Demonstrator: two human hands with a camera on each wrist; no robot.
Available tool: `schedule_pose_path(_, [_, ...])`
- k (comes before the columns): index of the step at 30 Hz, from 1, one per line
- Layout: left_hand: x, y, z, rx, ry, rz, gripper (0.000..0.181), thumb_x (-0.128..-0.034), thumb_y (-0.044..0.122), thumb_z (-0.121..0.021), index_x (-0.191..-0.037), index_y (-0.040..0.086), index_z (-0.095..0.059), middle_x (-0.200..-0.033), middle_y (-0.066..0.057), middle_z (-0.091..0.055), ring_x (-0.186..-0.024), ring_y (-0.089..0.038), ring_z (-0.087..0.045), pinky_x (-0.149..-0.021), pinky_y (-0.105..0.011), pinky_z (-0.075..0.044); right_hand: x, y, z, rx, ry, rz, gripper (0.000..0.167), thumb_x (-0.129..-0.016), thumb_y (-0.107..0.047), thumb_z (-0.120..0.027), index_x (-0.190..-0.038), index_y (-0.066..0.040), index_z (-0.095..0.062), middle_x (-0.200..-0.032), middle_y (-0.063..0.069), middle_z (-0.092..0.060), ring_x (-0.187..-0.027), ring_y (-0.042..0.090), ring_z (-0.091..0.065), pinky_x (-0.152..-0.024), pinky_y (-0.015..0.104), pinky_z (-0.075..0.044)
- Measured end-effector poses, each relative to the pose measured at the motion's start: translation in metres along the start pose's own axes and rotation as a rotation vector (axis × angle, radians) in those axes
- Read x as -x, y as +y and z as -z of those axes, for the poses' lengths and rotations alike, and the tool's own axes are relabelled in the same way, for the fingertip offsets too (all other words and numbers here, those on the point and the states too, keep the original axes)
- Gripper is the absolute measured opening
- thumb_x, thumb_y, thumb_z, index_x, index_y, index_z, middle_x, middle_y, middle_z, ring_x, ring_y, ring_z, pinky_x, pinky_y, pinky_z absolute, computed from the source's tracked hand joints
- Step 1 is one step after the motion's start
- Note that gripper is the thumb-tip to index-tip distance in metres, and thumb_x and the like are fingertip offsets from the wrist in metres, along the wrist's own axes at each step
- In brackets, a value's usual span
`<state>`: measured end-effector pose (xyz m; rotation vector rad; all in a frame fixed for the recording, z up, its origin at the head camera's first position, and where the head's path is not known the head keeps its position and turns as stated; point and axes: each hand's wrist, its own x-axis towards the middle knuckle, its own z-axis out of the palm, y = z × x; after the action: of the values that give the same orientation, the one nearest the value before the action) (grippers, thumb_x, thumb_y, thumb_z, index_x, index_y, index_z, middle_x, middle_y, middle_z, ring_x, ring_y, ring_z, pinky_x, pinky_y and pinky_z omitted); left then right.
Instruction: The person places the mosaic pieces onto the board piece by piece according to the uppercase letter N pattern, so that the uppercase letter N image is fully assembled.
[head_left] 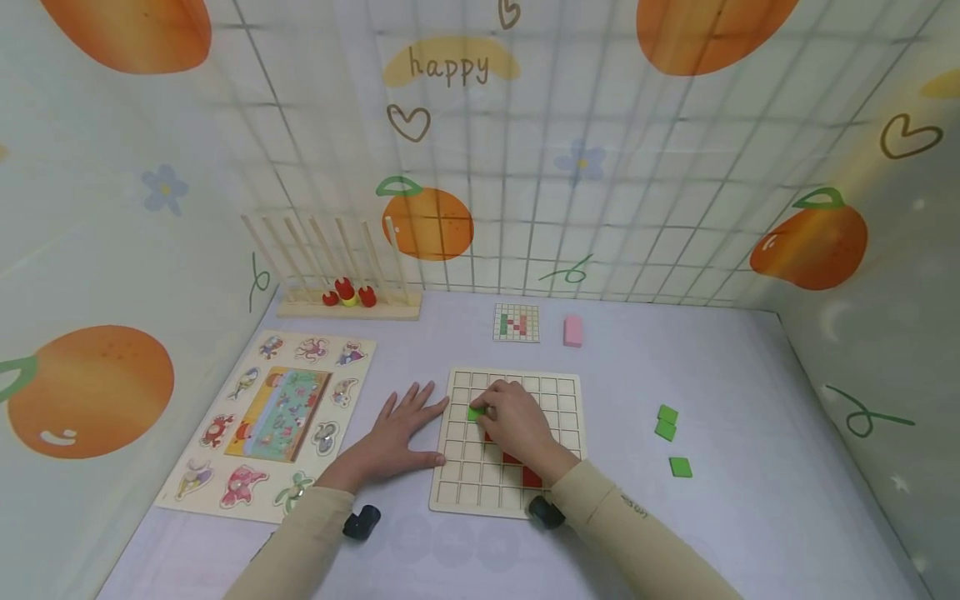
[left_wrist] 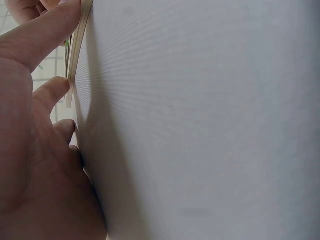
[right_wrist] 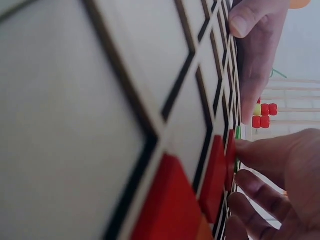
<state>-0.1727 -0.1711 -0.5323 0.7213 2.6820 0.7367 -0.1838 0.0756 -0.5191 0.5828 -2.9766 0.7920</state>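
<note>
Fingers [head_left: 491,395] of the right hand [head_left: 519,422] close narrowly on a green tile [head_left: 475,413], pinching it at a cell near the left edge of the gridded board [head_left: 468,483] (whether it is fully seated, I cannot tell). The left hand [head_left: 397,436] lies with its fingers spread wide, thumb and index fingertip touching the board's left edge. Partly under the right hand and wrist, 3 red tiles [head_left: 531,477] run diagonally across the grid. Beyond the board, a small pattern card [head_left: 517,322] lies beside a pink block [head_left: 573,331]. To the right on the counter [head_left: 757,400] are 3 loose green tiles [head_left: 681,467], 2 touching and 1 just apart. Left of the hands lies an animal puzzle [head_left: 290,355], with a rod stand [head_left: 300,310] carrying red and yellow beads behind it.
</note>
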Motion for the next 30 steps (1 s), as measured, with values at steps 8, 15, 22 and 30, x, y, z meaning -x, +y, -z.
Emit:
schedule_pose_path(8, [0.0, 0.001, 0.001, -0.003, -0.004, 0.002, 0.09, -0.0874, 0.058, -0.072, -0.161, 0.023, -0.033, -0.171, -0.006, -0.009, -0.157, -0.031, 0.001, -0.124, -0.056, 0.006, 0.0, -0.001, 0.002, -0.003, -0.006, -0.005, 0.025, -0.091, -0.017, -0.073, -0.116, -0.018, -0.076, -0.11, -0.003, -0.068, -0.099, 0.019, -0.059, -0.088, 0.036, -0.053])
schedule_pose_path(15, [0.0, 0.002, 0.001, -0.011, -0.011, 0.008, 0.091, -0.0875, 0.059, -0.072, -0.161, 0.023, -0.032, -0.171, -0.006, -0.009, -0.157, -0.031, 0.002, -0.125, -0.055, 0.006, 0.006, 0.001, 0.006, -0.021, 0.004, 0.001, 0.023, -0.093, -0.02, -0.073, -0.115, -0.018, -0.076, -0.113, -0.001, -0.067, -0.104, 0.021, -0.058, -0.094, 0.038, -0.052])
schedule_pose_path(22, [0.0, 0.001, 0.001, -0.009, -0.009, 0.007, 0.091, -0.0873, 0.058, -0.072, -0.161, 0.023, -0.033, -0.171, -0.006, -0.009, -0.157, -0.031, 0.002, -0.125, -0.055, 0.006, 0.017, 0.008, 0.014, -0.057, 0.029, -0.005, 0.019, -0.093, -0.019, -0.071, -0.112, -0.017, -0.077, -0.108, -0.002, -0.066, -0.097, 0.018, -0.057, -0.084, 0.035, -0.053])
schedule_pose_path(30, [-0.001, 0.0, 0.0, -0.014, -0.01, 0.012, 0.092, -0.0867, 0.06, -0.072, -0.161, 0.024, -0.032, -0.171, -0.005, -0.008, -0.157, -0.03, 0.003, -0.125, -0.054, 0.007, 0.038, 0.016, 0.027, -0.113, 0.043, -0.065, 0.018, -0.094, -0.021, -0.073, -0.111, -0.018, -0.077, -0.107, -0.004, -0.067, -0.095, 0.016, -0.056, -0.081, 0.035, -0.052])
